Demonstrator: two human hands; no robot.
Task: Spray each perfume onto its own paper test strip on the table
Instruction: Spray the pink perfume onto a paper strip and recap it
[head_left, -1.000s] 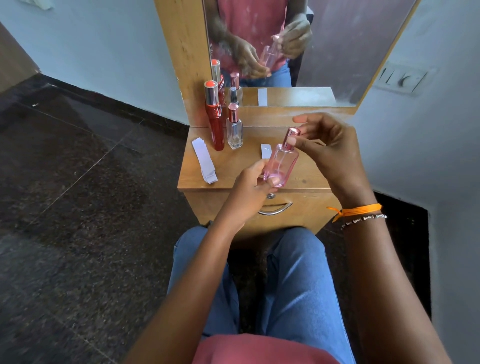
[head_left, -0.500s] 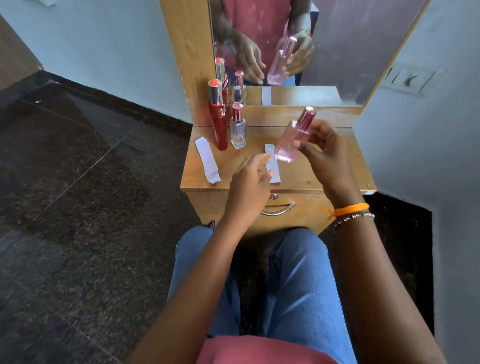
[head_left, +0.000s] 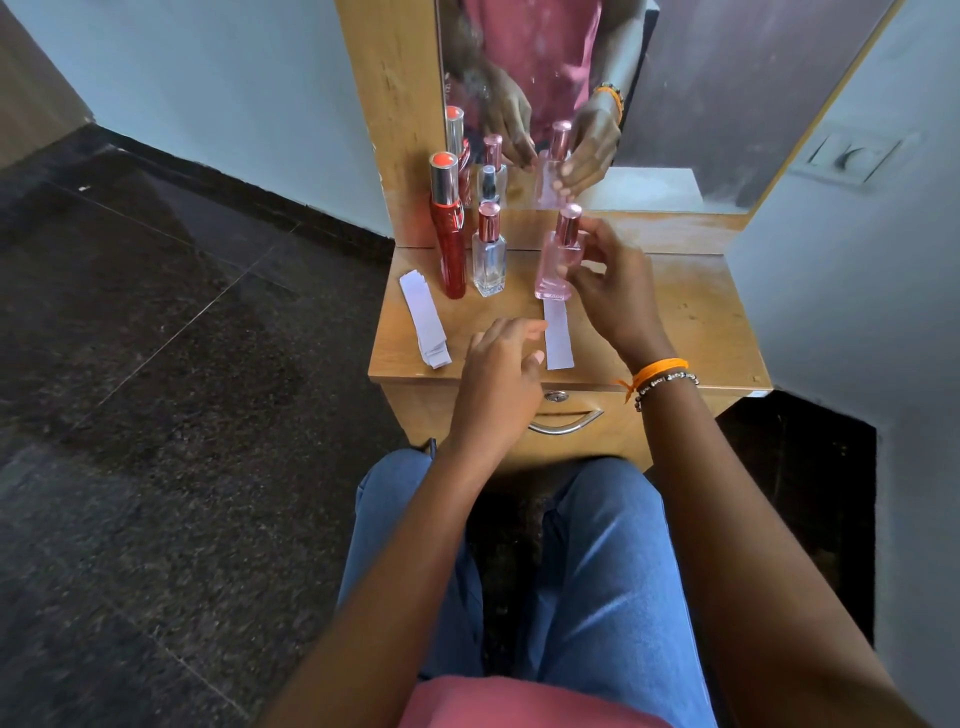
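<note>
pink perfume bottle (head_left: 557, 265) | gripped by right hand (head_left: 613, 291) | upright at test strip (head_left: 558, 338) far end

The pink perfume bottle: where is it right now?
In the head view, the pink perfume bottle stands upright mid-table at the far end of a single paper strip, gripped by the right hand, right of the clear bottle.

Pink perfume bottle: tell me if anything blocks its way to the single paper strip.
Nothing visible does. The right hand holds the pink perfume bottle upright at the far end of the single paper strip. The left hand lies beside the strip, not over it.
</note>
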